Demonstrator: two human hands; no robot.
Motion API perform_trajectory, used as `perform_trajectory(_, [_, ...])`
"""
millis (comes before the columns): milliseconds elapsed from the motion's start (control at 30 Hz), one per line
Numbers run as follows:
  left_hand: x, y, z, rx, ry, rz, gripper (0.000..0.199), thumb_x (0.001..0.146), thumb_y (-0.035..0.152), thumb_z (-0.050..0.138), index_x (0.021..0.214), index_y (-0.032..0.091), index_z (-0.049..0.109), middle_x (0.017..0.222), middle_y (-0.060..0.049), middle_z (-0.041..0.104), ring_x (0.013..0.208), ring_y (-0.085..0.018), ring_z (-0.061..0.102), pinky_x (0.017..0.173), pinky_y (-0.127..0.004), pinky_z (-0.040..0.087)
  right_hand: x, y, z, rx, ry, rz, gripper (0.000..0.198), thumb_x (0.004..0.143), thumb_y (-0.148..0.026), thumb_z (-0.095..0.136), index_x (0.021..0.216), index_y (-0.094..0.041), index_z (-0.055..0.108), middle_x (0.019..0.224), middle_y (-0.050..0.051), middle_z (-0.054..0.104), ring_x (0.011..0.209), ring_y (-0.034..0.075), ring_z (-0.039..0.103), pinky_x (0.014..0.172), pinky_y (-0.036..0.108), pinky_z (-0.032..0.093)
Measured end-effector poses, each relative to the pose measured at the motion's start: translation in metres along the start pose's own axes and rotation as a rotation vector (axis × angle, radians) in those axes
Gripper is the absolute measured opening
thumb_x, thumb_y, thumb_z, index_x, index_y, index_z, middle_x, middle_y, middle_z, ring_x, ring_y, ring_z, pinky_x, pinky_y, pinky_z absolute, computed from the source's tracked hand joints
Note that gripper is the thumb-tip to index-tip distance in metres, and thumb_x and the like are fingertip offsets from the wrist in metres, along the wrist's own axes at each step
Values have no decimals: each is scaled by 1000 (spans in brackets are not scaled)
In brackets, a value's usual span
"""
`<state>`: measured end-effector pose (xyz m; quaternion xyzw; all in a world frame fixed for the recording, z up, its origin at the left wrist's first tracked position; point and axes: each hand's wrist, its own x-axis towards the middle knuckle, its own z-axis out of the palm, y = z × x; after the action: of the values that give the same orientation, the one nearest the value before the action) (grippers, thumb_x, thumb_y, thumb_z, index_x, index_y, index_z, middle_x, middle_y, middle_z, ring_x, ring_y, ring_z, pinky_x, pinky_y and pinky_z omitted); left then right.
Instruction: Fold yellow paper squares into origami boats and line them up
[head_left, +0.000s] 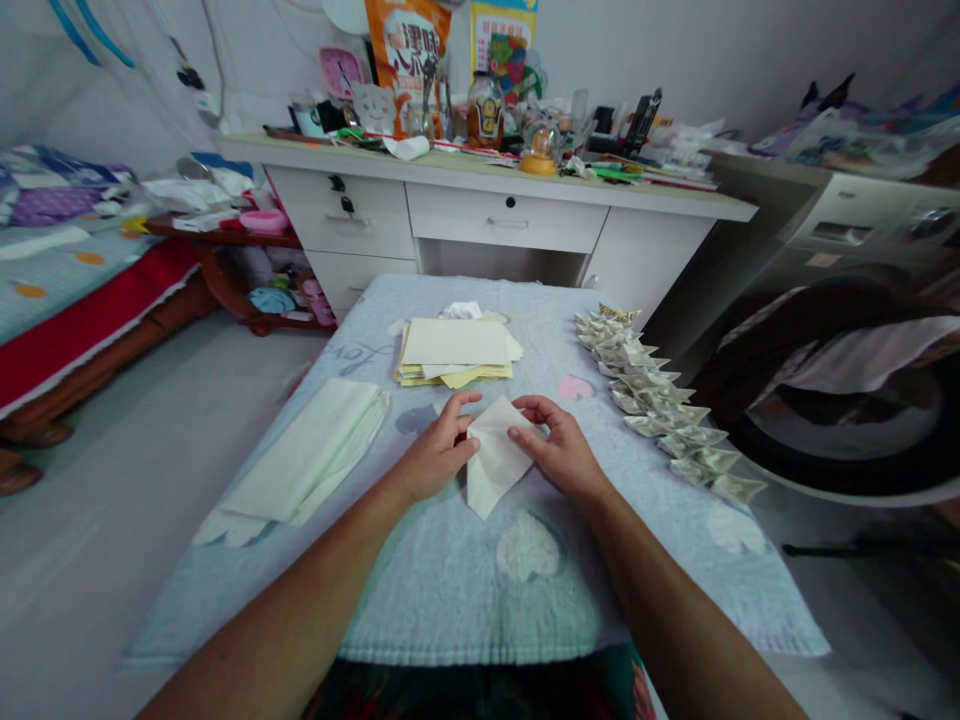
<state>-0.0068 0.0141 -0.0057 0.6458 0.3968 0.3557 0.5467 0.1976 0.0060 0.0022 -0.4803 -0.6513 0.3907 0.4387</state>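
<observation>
A folded piece of white paper (496, 462) is held between my two hands over the cloth-covered table (465, 610). My left hand (442, 450) pinches its left edge between thumb and fingers. On the other side, my right hand (559, 445) grips the upper right edge, the thumb lying on top. Just beyond the hands sits a stack of cream and yellow paper sheets (455, 345). To the left lies a larger folded bundle of pale paper (307, 450). Along the right edge runs a row of several folded paper boats (652, 385).
A crumpled white paper (461, 310) lies behind the stack. Beyond the table stands a white desk (502, 215) crowded with jars, bags and a pink clock (341, 72). A washing machine (847, 225) with its door open is at the right, a bed (82, 290) at the left.
</observation>
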Motion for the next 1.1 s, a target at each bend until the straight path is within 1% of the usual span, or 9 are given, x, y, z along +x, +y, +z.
perform_trajectory(167, [0, 9, 8, -164, 33, 41, 63, 83, 22, 53, 138, 27, 24, 95, -1, 60, 71, -11, 59, 63, -22, 45, 0, -2, 5, 146, -56, 28, 26, 82, -33, 62, 105, -20, 62, 96, 3, 66, 83, 17, 60, 73, 28, 48])
perform_trajectory(300, [5, 6, 9, -128, 211, 33, 74, 76, 20, 62, 139, 29, 22, 94, 1, 54, 60, -5, 54, 55, -17, 41, 1, 0, 5, 211, -29, 80, 21, 80, -34, 63, 96, -20, 62, 85, 1, 66, 73, 16, 59, 64, 26, 47])
perform_trajectory(400, [8, 0, 5, -54, 319, 2, 67, 73, 20, 66, 131, 25, 33, 96, 1, 54, 59, -5, 54, 55, -17, 43, 2, 3, 4, 173, -43, 82, 18, 79, -31, 62, 92, -19, 62, 85, 1, 66, 74, 16, 59, 65, 25, 47])
perform_trajectory(533, [10, -6, 2, 58, 270, -10, 42, 71, 21, 66, 110, 19, 50, 88, 1, 56, 63, -7, 56, 59, -20, 45, 3, 9, 1, 20, -6, 67, 15, 80, -31, 60, 88, -18, 64, 81, 1, 64, 75, 16, 57, 66, 25, 45])
perform_trajectory(667, [11, -9, 5, 172, 206, 29, 34, 73, 18, 63, 106, 19, 55, 83, 1, 59, 67, -10, 58, 64, -23, 46, 5, 12, 1, -97, 78, 69, 16, 82, -33, 59, 87, -19, 64, 77, 1, 62, 71, 15, 55, 64, 26, 42])
perform_trajectory(767, [11, -10, 7, 326, 181, 52, 25, 76, 17, 60, 101, 20, 58, 83, 1, 62, 69, -12, 59, 66, -25, 47, 6, 12, 2, -236, 106, 12, 9, 81, -27, 57, 83, -20, 64, 77, 1, 61, 74, 17, 55, 71, 29, 42])
perform_trajectory(867, [11, -12, 6, 536, 183, 128, 28, 75, 17, 63, 102, 20, 59, 93, -3, 63, 82, -17, 60, 78, -32, 48, 4, 10, 5, -388, 101, -94, 6, 81, -20, 57, 82, -21, 63, 79, 2, 62, 81, 18, 54, 79, 32, 41])
perform_trajectory(967, [11, -16, 4, 740, 198, 202, 33, 73, 22, 69, 105, 20, 61, 104, -6, 61, 100, -24, 56, 90, -38, 44, 0, 7, 7, -509, 38, -158, 10, 81, -16, 58, 84, -22, 65, 83, 4, 62, 87, 20, 53, 83, 34, 39])
perform_trajectory(1100, [10, -17, 3, 835, 179, 195, 36, 75, 25, 70, 109, 18, 63, 104, -7, 60, 101, -25, 54, 92, -40, 43, -2, 7, 6, -587, -72, -211, 15, 80, -11, 57, 87, -21, 66, 93, 5, 64, 93, 21, 52, 85, 35, 38])
